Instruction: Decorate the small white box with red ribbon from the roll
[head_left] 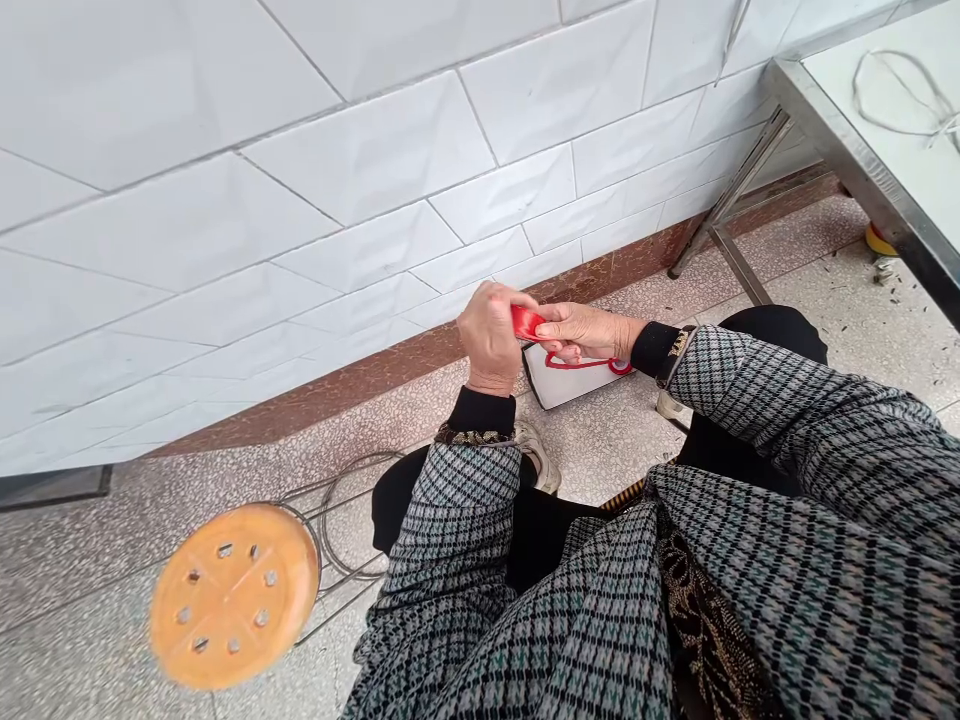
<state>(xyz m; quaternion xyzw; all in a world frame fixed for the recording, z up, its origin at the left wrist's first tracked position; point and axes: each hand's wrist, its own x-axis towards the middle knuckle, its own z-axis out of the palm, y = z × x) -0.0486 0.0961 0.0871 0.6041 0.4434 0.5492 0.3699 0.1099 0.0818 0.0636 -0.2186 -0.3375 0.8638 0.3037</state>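
My left hand [491, 338] is closed in a fist around one end of a small red object [526, 322]. My right hand [581, 330] pinches its other end, fingers pressed together. A thin red loop or cord [581, 364] hangs below the right hand. Both hands are held out in front of my knees, above a white box-like thing [562, 385] on the floor. I cannot make out exactly what the red object is. Both arms wear checked sleeves with black cuffs.
A round orange stool seat [234, 594] with holes stands on a wire frame at lower left. A white tiled wall [337, 170] rises ahead. A steel table [870, 170] with a white cord on it is at upper right. The floor [855, 310] is speckled stone.
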